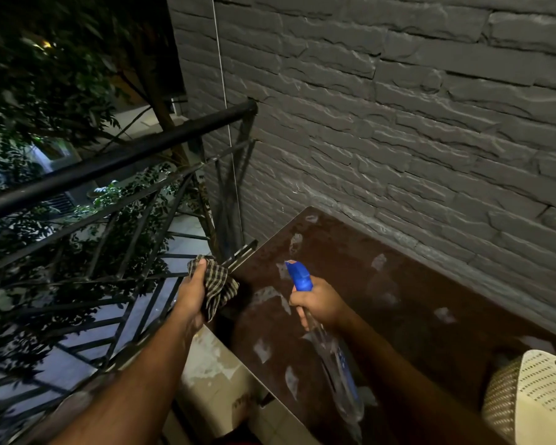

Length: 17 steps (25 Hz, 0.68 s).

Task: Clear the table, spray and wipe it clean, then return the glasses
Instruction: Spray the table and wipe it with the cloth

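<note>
A dark brown table (414,303) stands against the stone wall, its top dotted with pale wet patches. My right hand (318,303) grips the neck of a clear spray bottle (341,364) with a blue nozzle head (299,274) that points away over the table. My left hand (191,293) holds a bunched brown checked cloth (217,287) at the table's left edge. No glasses are in view.
A cream perforated basket (533,396) sits at the lower right, by the table's near end. A black metal railing (109,162) runs along the left with trees beyond. A grey stone wall (398,123) backs the table. A pale box (212,380) sits below the table's left edge.
</note>
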{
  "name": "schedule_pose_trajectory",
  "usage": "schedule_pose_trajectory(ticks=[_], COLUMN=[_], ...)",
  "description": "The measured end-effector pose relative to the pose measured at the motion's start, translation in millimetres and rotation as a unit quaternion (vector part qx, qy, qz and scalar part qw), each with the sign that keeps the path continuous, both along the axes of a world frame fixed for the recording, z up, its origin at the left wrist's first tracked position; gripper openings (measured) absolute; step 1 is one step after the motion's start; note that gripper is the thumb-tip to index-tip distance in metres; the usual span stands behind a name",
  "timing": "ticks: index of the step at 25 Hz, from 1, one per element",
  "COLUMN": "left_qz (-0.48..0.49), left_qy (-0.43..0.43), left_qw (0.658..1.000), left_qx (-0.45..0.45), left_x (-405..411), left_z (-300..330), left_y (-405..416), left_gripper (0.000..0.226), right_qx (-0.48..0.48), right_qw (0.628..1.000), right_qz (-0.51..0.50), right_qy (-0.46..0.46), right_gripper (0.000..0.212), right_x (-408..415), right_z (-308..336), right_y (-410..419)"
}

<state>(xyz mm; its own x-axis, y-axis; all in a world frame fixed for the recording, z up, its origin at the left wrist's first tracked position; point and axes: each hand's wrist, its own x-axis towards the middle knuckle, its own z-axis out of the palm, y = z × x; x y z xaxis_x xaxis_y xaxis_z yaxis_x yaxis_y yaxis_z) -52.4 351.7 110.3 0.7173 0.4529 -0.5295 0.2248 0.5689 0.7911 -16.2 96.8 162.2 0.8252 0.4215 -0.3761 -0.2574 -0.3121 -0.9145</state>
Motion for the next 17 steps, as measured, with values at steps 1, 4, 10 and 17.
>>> schedule_pose_trajectory(ticks=[1,4,10,17], left_qz=[0.002,0.013,0.034,0.041], left_qy=[0.0,-0.004,0.018,0.032], left_qw=[1.0,1.0,0.999,0.999], left_qx=[0.001,-0.002,0.01,0.014], left_x=[-2.3,-8.8,-23.6,-25.8], left_z=[1.9,0.8,-10.3,-15.6], left_y=[0.2,5.1,27.8,32.7], left_gripper=[0.051,0.041,0.059,0.059], right_qx=[-0.006,-0.01,0.0,-0.01], right_qw=[1.0,0.998,0.992,1.0], right_qz=[0.023,0.066,0.125,-0.002], right_qy=[-0.003,-0.002,0.023,0.016], right_gripper=[0.011,0.01,0.005,0.012], right_x=[-3.4,-11.2,-18.0,-8.0], right_z=[-4.8,-14.4,-16.5,-25.5], right_y=[4.2,15.8,20.2,3.5])
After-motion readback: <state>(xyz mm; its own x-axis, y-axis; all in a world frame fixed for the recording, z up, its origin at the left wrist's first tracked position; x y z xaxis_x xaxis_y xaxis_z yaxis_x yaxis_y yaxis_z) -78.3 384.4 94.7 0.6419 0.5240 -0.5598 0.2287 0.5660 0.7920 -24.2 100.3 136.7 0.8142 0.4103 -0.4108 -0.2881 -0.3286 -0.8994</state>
